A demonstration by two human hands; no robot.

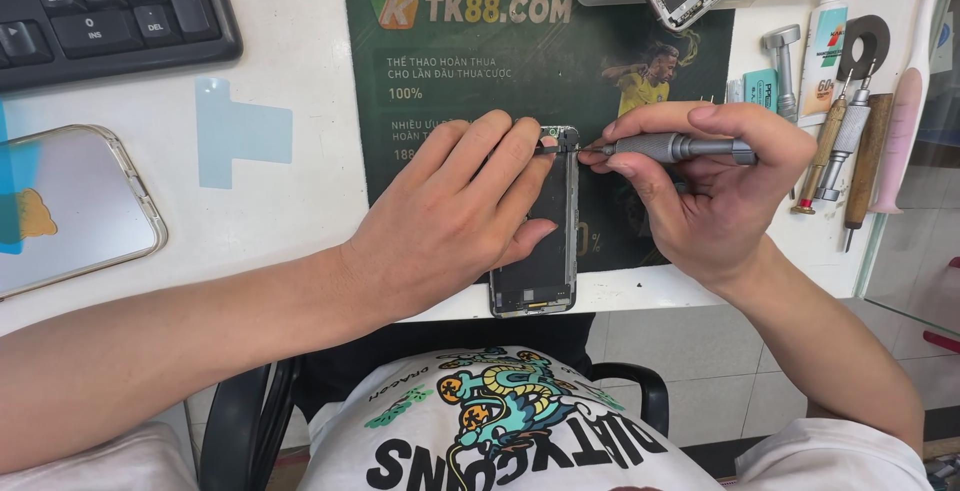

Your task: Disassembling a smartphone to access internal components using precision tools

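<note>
A dark green rectangular rubber work mat (470, 81) lies on the white table (290, 201), and everything is placed from it. On the mat's near edge lies an opened smartphone screen assembly with a dark back and metal frame (552, 251), its lower end jutting past the table's edge. The left hand (450, 216) presses down on this assembly, fingers spread over its upper left part. The right hand (700, 196) grips a slim grey metal precision screwdriver (690, 148), its tip touching the assembly's top corner. Right of the mat lie several wooden- and metal-handled tools (845, 141). Left of the mat rests a phone in a clear case (70, 206); beyond the mat's far left corner sits a black keyboard (110, 6).
</note>
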